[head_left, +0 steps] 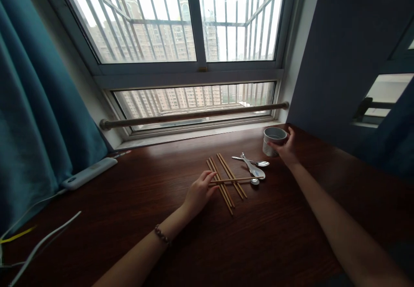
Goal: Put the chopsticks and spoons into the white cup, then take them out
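Several wooden chopsticks (226,179) lie in a loose pile in the middle of the dark wooden table (258,235). My left hand (199,192) rests on the table at their left end, its fingers pinched on one chopstick that lies crosswise over the others. Just right of the pile lie three spoons (254,168), crossed over each other. Farther right stands a small white cup (273,140), upright. My right hand (286,149) is wrapped round the cup's right side.
A white power strip (89,172) with its cable lies at the table's left, beside a teal curtain (39,118). A wooden rail (194,114) runs along the barred window behind the table. A dark wall (339,62) rises at the right.
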`<state>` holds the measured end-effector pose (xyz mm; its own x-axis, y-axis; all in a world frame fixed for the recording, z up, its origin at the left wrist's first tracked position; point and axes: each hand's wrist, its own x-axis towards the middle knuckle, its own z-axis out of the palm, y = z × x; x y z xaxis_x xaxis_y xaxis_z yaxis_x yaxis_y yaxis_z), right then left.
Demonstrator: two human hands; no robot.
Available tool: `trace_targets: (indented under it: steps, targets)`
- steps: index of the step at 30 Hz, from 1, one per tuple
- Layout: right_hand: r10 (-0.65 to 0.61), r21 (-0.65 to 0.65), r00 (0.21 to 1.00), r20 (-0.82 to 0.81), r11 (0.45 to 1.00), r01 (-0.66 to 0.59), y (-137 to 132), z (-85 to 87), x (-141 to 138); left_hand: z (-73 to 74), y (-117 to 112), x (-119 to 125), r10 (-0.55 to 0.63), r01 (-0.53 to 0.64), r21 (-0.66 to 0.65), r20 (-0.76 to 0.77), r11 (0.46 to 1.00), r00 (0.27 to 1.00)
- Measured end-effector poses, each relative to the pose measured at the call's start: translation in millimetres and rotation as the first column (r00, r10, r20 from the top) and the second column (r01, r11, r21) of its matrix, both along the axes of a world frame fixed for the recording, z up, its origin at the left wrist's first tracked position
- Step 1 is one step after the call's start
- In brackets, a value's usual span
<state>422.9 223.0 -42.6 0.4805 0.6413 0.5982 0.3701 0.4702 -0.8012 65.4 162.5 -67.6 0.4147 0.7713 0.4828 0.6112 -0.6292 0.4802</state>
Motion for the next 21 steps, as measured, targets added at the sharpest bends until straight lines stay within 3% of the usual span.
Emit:
trace_targets:
  steps: [5,11,21]
  targets:
    - [0.084,-0.076,0.996,-0.023,0.993,-0.085,1,-14.1,3,-9.7,1,-6,-0.032,0.032,-0.004,-0.104,0.999,0.994]
    - [0.139,-0.175,0.988,-0.069,0.973,-0.149,-4,-12.6,6,-7.5,-1,-7,-0.039,0.042,0.016,-0.153,0.999,0.988]
    - [0.302,-0.225,0.951,-0.062,0.924,-0.308,-11,-13.7,7,-9.5,0,-6,-0.022,0.028,0.034,-0.159,0.999,0.987]
